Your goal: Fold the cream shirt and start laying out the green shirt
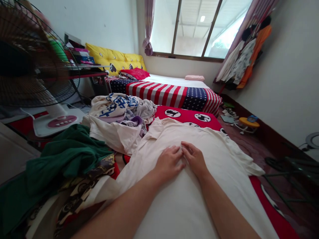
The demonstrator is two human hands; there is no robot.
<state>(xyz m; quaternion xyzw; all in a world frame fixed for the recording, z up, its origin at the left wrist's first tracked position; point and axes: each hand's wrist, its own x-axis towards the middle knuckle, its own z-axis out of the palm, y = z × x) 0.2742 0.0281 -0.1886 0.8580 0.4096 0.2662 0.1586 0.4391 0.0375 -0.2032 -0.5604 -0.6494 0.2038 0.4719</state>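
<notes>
A cream collared shirt [214,149] lies spread flat on a red bedsheet [186,116], collar pointing away from me. My left hand [169,162] and my right hand [194,157] rest side by side on the middle of the shirt, palms down, fingers stretched flat on the cloth and touching each other. Neither hand holds anything.
A heap of clothes lies to the left: a green garment [67,152], a cream one [112,132], a white one with blue print [117,103]. A standing fan [30,66] is at far left. A flag-patterned bed [169,91] stands under the window. Clothes hang at the right wall [246,56].
</notes>
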